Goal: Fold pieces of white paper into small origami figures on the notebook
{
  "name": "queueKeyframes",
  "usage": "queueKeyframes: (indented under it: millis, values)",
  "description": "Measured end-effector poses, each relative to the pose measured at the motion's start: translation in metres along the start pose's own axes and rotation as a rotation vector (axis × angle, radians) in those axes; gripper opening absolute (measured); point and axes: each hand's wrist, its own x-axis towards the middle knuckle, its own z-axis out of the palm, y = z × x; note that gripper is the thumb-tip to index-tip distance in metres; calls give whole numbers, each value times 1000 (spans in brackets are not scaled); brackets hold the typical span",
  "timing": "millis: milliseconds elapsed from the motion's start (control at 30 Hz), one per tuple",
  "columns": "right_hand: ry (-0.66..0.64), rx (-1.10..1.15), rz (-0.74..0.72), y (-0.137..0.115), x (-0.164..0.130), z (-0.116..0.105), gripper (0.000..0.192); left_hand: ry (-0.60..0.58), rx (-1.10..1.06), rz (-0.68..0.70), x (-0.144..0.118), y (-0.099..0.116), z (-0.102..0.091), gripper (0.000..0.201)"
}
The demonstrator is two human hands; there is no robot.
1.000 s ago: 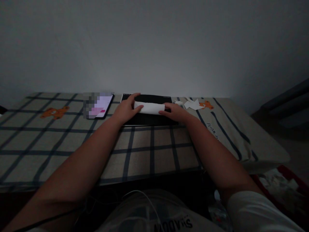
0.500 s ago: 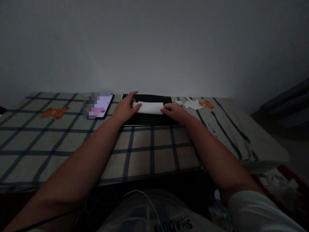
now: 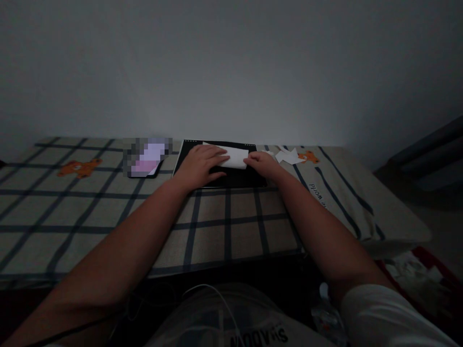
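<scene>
A folded strip of white paper (image 3: 237, 157) lies over a black pad (image 3: 242, 180) with a row of small holes along its far edge. My left hand (image 3: 205, 164) rests flat across the paper's left part, fingers stretched out and thumb apart; it covers that end. At the right end, my right hand (image 3: 263, 163) pinches the paper's edge between thumb and fingers.
A phone (image 3: 148, 156) with a lit, partly blurred screen lies left of the pad. Right of it are white paper pieces (image 3: 289, 156). The checked tablecloth (image 3: 210, 226) meets a grey wall (image 3: 231, 72). A red bin (image 3: 421, 253) holding crumpled white stuff stands low at right.
My left hand has gone from holding the paper's left end to lying flat over it, fingers pointing right. The paper has shifted slightly right and tilted; my right hand keeps its pinch.
</scene>
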Motion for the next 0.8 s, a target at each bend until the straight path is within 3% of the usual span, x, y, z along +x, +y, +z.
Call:
queueKeyframes:
  millis: [133,333,500,700,733,800]
  values:
    - [8,117,19,2,2,2,26,-59,-7,-32,-1,-4,3,56]
    - [-19,376,11,4,1,9,28,-48,18,-86,1,-6,0,51]
    - [34,597,35,2,3,10,38,29,-18,-274,-3,-7,1,49]
    - [146,666,-39,6,4,5,44,444,-487,-495,1,-15,10,46]
    - [135,660,-40,6,4,5,43,465,-614,-535,3,-16,13,48]
    - [91,637,-33,4,2,6,40,398,-903,-613,6,-15,19,54]
